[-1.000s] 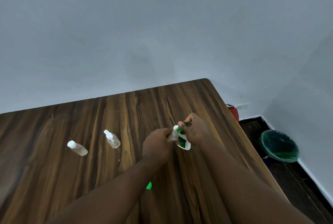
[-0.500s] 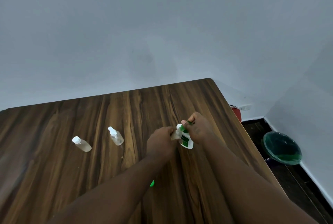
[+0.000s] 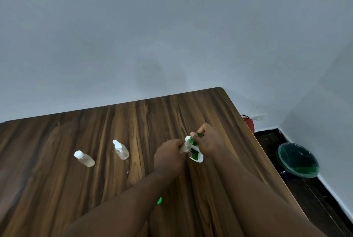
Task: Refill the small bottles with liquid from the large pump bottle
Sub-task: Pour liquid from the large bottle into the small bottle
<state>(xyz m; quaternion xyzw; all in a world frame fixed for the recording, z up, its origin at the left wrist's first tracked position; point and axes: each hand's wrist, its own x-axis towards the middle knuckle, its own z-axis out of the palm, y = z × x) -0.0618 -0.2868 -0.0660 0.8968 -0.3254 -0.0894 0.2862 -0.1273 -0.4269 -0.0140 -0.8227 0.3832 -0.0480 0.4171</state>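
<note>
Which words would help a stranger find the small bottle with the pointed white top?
On the wooden table, look left of the left hand. Two small clear bottles are there; it is the right bottle, nearer that hand. Its white top is narrow and pointed, while the left bottle has a flat round cap.

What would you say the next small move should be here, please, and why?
Probably press the green pump top down with the right hand. That hand grips it on the large bottle, and the left hand holds a small bottle at its spout, so liquid should go in.
</note>
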